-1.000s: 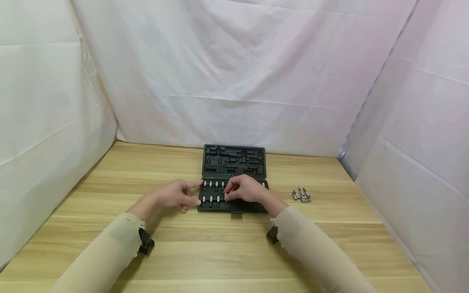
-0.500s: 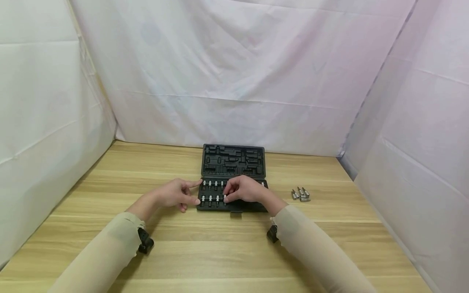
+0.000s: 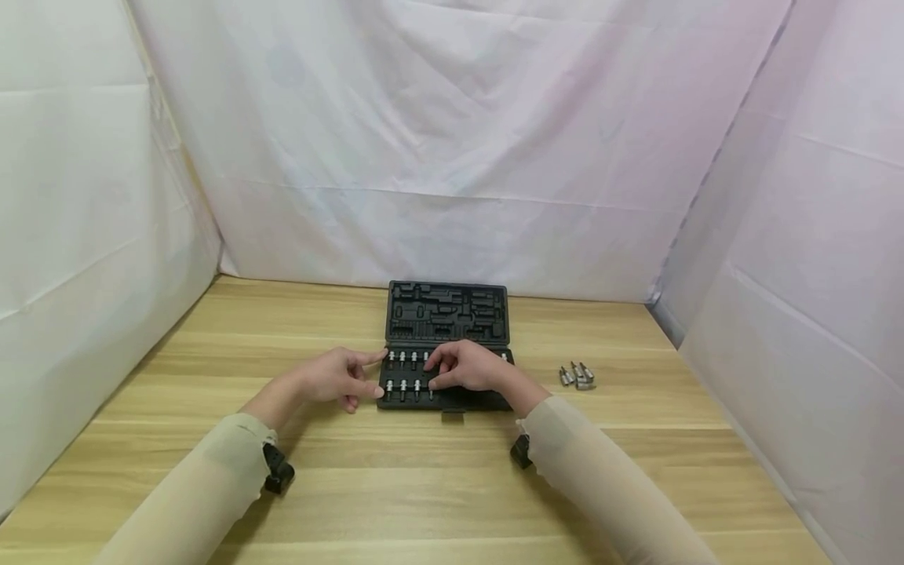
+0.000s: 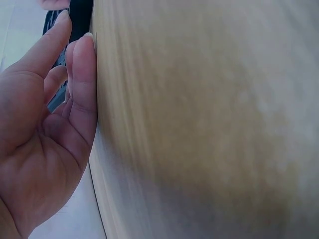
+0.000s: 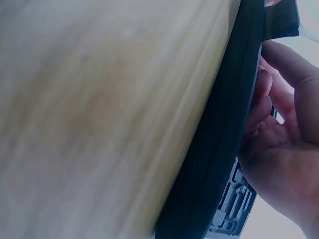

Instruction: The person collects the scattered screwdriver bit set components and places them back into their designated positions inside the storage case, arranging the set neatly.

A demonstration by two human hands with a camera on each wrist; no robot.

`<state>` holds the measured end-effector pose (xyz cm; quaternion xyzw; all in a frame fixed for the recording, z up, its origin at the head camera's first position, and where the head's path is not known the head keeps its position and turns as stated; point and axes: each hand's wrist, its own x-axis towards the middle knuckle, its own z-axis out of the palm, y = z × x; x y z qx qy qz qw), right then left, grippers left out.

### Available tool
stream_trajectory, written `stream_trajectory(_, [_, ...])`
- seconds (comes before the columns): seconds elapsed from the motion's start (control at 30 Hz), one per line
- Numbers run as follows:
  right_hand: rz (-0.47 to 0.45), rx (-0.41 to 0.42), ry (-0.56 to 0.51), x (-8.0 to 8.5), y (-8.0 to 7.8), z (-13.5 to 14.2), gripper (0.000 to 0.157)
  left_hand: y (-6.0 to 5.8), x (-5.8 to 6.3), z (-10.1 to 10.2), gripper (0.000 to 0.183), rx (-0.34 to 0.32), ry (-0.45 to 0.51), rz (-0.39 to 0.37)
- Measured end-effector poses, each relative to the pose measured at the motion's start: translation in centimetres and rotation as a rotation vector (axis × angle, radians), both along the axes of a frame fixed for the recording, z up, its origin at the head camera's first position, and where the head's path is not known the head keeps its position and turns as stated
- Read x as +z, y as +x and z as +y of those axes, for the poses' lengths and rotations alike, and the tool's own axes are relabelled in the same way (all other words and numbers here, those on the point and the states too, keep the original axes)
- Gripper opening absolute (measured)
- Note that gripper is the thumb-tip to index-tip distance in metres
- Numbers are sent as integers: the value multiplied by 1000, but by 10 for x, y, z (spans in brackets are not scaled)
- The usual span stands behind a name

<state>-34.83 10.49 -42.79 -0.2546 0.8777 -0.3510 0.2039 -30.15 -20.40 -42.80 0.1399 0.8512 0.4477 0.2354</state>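
An open black plastic case (image 3: 448, 399) lies on the table in the head view, with two rows of silver bit sockets in its near half. My left hand (image 3: 337, 380) touches its left side, index finger stretched to the back corner and thumb to the front one; the left wrist view shows this hand (image 4: 50, 114) with its palm bare. Over the case's middle, my right hand (image 3: 466, 367) pinches a bit socket (image 3: 431, 391), fourth in the front row. In the right wrist view the case's front wall (image 5: 214, 124) hides these fingertips.
Several loose bit sockets (image 3: 577, 377) lie on the wooden table (image 3: 424, 486) right of the case. The moulded lid (image 3: 447, 312) lies open toward the back. White cloth walls (image 3: 438, 141) enclose the table behind and at both sides.
The bit socket at my right fingertips now sits lower, in line with the front row. The right index finger has lifted slightly from the thumb. My left hand stays at the case's side.
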Motion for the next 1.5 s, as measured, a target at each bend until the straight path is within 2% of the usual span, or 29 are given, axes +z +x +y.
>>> stream_trajectory(0.57, [28,15,-48,-5,0,12,24,2,-3,1,90,-4,9,13])
stream_trajectory(0.87, [48,-1,-101,7,4,36,26,4,-3,0,91,-5,34,2])
stream_trajectory(1.07, [64,-77,-101,15,2,79,29,5,-1,2,90,-4,37,2])
stream_trajectory(1.37, [154,-260,-95,17,-6,175,43,3,-1,1,88,-2,28,4])
stream_trajectory(1.5, [168,-312,-108,16,-7,212,40,2,-2,1,89,-3,35,-4])
